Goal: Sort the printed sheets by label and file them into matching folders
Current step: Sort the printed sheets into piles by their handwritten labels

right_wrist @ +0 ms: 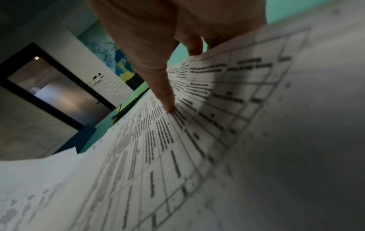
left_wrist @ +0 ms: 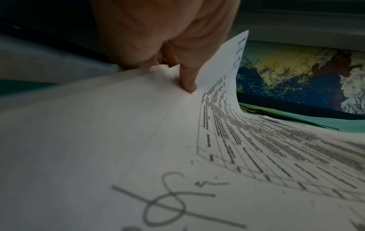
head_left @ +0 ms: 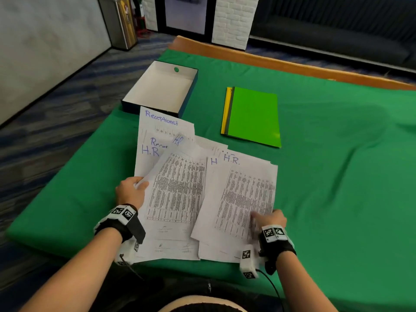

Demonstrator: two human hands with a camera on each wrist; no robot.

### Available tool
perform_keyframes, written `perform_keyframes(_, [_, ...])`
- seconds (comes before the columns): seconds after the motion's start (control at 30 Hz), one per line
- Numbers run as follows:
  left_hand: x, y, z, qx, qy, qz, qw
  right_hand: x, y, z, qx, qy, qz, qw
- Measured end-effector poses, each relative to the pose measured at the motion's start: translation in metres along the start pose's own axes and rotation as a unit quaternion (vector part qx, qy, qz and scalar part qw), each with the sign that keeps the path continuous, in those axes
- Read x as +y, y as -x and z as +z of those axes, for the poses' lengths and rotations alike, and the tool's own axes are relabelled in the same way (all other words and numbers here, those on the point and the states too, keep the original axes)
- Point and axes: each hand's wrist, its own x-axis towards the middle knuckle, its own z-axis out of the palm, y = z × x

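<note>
Several printed sheets lie fanned out on the green cloth, hand-labelled "Receptionist" or "H.R.". My left hand pinches the left edge of one tabled sheet, thumb on top; in the left wrist view the thumb presses that sheet, which curls up and shows an "H.R." label. My right hand pinches the lower right of an H.R. sheet. The right wrist view shows its thumb on the print and fingers behind the edge. A green folder tops a grey and a yellow one.
An open dark box with a white inside stands at the back left, just behind the sheets. The green cloth stretches far to the right. The table's wooden rim runs along the back. The floor drops off on the left.
</note>
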Motion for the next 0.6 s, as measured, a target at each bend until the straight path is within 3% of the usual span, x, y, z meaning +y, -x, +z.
perform_keyframes(0.27, [-0.007, 0.013, -0.002, -0.026, 0.045, 0.015, 0.999, -0.012, 0.018, 0.013, 0.044, 0.097, 0.0, 0.994])
perform_keyframes(0.43, [-0.011, 0.016, 0.001, -0.03, 0.063, 0.002, 0.998, -0.018, 0.007, 0.015, 0.0, 0.053, 0.034, 0.998])
perform_keyframes(0.6, [-0.013, 0.02, 0.001, -0.042, 0.073, 0.025, 0.996, -0.016, -0.003, 0.011, 0.001, 0.153, 0.047, 0.987])
